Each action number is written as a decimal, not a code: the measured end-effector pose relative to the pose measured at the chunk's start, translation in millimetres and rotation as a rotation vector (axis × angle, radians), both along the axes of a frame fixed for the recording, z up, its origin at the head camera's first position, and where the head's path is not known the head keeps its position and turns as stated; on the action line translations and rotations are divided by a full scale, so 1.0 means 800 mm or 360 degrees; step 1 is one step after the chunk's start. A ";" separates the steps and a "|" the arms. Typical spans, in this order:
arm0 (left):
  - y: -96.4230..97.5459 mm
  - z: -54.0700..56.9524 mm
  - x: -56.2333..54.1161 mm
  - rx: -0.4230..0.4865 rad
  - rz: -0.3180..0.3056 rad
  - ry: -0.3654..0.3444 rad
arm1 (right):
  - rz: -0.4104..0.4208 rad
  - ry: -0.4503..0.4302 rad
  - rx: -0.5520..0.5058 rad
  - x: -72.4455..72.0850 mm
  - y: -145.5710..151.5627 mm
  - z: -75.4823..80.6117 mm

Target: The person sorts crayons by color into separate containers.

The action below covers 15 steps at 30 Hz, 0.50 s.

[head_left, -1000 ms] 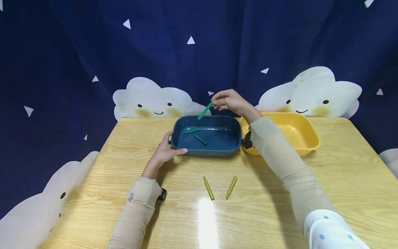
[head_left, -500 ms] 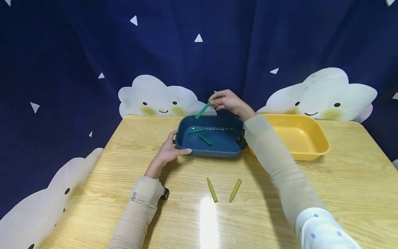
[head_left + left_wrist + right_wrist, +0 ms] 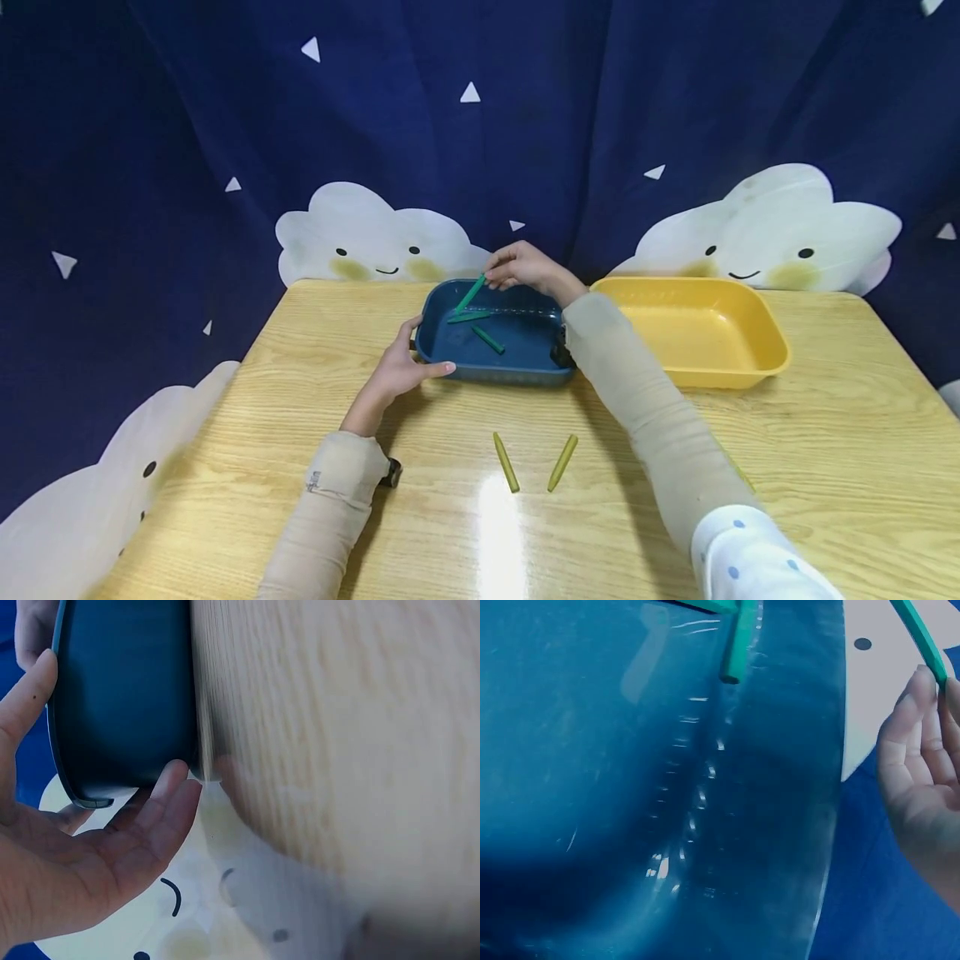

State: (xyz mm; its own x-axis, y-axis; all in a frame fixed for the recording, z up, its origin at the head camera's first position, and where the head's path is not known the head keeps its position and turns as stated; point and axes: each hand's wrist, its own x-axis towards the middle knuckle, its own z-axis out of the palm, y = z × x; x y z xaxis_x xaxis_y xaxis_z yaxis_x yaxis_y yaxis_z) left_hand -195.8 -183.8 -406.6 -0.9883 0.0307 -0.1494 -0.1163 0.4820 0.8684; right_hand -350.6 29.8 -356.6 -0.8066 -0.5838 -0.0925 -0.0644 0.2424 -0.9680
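Between thumb and fingertips my right hand (image 3: 525,268) pinches a green crayon (image 3: 469,293) by its upper end. The crayon slants down over the back left part of a dark blue plastic bin (image 3: 517,375). On the bin's floor lie two other green crayons (image 3: 468,317), one of them (image 3: 488,339) nearer the middle. My left hand (image 3: 397,367) holds the bin's left end, thumb along the front rim. In the left wrist view the thumb touches the bin's rim and the other fingers curl at its end wall (image 3: 127,712).
A yellow plastic bin (image 3: 697,333) stands right of the blue one. Two yellow crayons (image 3: 506,462) lie in front on the wooden table (image 3: 450,517). Part of another yellow stick (image 3: 738,471) shows beside my right sleeve. A dark blue curtain (image 3: 525,125) hangs behind the table.
My right hand has come down and left with the green crayon, bringing its lower end inside the blue bin. The left hand keeps its hold on the bin; the head view has shifted slightly.
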 end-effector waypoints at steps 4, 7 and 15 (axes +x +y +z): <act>0.000 -0.001 0.001 -0.0021 0.0000 0.0007 | 0.0013 -0.0017 0.0092 0.001 -0.006 -0.011; -0.002 -0.002 0.002 -0.0019 0.0001 0.0003 | 0.0027 -0.0030 0.0178 0.001 -0.010 -0.016; -0.001 -0.001 -0.001 -0.0003 -0.0003 -0.0005 | 0.0039 0.0010 0.0342 0.001 -0.011 -0.023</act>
